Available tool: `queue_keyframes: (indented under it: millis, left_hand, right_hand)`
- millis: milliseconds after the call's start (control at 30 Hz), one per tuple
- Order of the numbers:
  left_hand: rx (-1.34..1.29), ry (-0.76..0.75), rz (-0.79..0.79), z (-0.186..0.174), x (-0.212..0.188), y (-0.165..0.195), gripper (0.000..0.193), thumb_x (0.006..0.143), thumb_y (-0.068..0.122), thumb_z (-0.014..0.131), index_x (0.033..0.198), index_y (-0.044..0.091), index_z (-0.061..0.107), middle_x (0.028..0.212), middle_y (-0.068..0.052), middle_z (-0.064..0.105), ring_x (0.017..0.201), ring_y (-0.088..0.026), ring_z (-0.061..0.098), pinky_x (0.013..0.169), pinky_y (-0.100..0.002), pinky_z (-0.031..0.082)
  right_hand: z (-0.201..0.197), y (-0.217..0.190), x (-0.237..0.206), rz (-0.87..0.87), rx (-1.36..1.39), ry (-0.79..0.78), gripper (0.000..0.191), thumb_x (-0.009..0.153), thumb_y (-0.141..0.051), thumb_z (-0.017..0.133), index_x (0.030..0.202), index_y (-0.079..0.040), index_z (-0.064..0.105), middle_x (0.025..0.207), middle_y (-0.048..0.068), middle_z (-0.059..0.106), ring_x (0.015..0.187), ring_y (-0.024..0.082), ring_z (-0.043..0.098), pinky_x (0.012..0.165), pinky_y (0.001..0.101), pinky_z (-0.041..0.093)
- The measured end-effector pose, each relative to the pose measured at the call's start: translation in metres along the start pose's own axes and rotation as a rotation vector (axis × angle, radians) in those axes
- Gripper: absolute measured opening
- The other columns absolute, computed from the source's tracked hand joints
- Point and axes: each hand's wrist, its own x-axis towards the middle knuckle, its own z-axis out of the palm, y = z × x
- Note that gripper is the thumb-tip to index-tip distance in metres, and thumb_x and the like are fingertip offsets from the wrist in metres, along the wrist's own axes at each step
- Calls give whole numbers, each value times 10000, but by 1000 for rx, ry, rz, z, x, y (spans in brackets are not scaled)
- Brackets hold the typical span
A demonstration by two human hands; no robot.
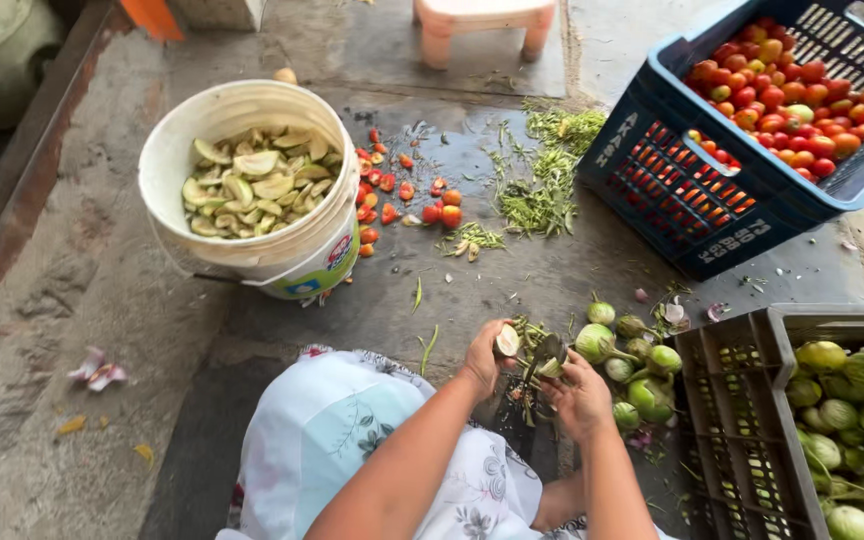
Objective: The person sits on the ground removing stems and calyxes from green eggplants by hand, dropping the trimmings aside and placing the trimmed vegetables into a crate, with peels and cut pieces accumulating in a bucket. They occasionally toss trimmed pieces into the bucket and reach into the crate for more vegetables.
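- Crates come first by size: a blue crate [712, 215] of red tomatoes stands at upper right, and a grey crate [727, 400] of whole green brinjals at lower right, within reach of the right hand.
- Bucket [252, 255], white and wide-mouthed, stands at upper left, well apart from the hands and already well filled with pale cut slices [257, 180]. It would be better set nearer, so that each slice drops in without a long reach.
- Loose brinjals [632, 365] lie on the concrete floor [82, 300] just beside the right hand. Take from this pile one at a time.
- Trimmings [547, 175], green stalks and red tomato scraps, lie scattered between bucket and blue crate. Keep them clear of the cutting spot.
- Right hand [580, 398] is closed about a brinjal piece [550, 356] at what looks like an upright blade; the blade itself is hard to make out. Fingers should stay behind the cutting line, and pressure should be steady.
- Left hand [487, 352] is closed on a cut half [507, 341], pale face turned upward. Clear this half away before making another cut.
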Motion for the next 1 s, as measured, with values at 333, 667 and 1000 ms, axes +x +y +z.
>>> queue_keyframes:
  millis: [333,667,1000]
  left_hand:
    - [1319,253,462,-22,2,12,495,854,243,740,1327,158,622,1255,-154,678,1184,-365,621,1080,-509,386]
    - [1251,224,586,-8,-23,28,470,858,238,789,1299,132,666,1193,-199,649,1101,-367,627,942,-445,501]
    - [650,-340,260,1,-57,17,453,939,69,688,1387,74,624,1203,-69,734,1066,-130,687,944,-275,551]
  right_hand:
    - [25,-11,-52,-137,-474,31,447,808,-58,781,1242,-53,674,1082,74,718,885,153,694,702,276,560]
    - [45,-12,-65,-367,-565,13,444,742,25,851,1166,-5,721,961,79,767,834,125,706,737,269,604]
    - [39,-1,-55,-404,-357,-123,317,880,35,678,1195,28,710,1076,41,736,960,144,736,875,284,626]
